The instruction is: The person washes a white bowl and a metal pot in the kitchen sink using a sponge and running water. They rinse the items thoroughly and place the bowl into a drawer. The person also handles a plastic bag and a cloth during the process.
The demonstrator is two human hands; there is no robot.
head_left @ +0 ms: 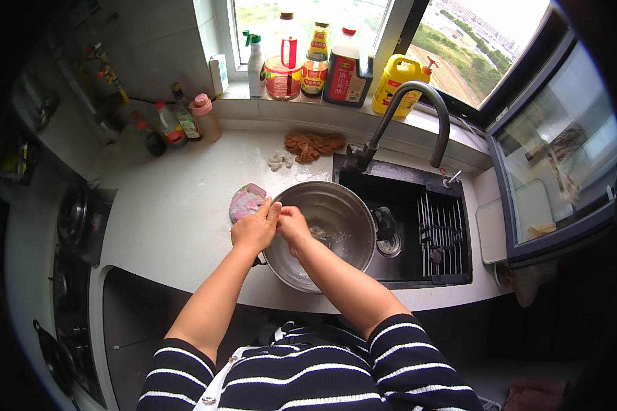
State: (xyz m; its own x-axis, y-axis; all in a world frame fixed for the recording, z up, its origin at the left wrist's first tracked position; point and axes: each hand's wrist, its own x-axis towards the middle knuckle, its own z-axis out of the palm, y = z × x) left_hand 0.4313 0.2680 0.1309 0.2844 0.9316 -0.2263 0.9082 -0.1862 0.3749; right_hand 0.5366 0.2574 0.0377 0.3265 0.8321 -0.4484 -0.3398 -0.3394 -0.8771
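A wide steel pot (353, 262) stands at the counter's front, partly over the sink's left edge, with a little clear water in the bottom. My hands meet above its left rim. My left hand (255, 229) has its thumb and fingers drawn together beside a pink and grey cloth (243, 205); whether it touches the cloth is hidden. Just inside the rim, my right hand (293, 226) is closed, fingers curled toward the left hand. Anything between the fingers is too small or hidden to make out. The pot's dark right handle (385, 222) juts over the sink.
Right of the pot is a dark sink (408, 274) with a drying rack (445, 240) and tall faucet (440, 130). A brown cloth (314, 145) and white scrap (280, 160) lie behind. Several bottles (349, 68) line the sill. An open window pane (562, 144) projects at right; a stove (72, 274) is left.
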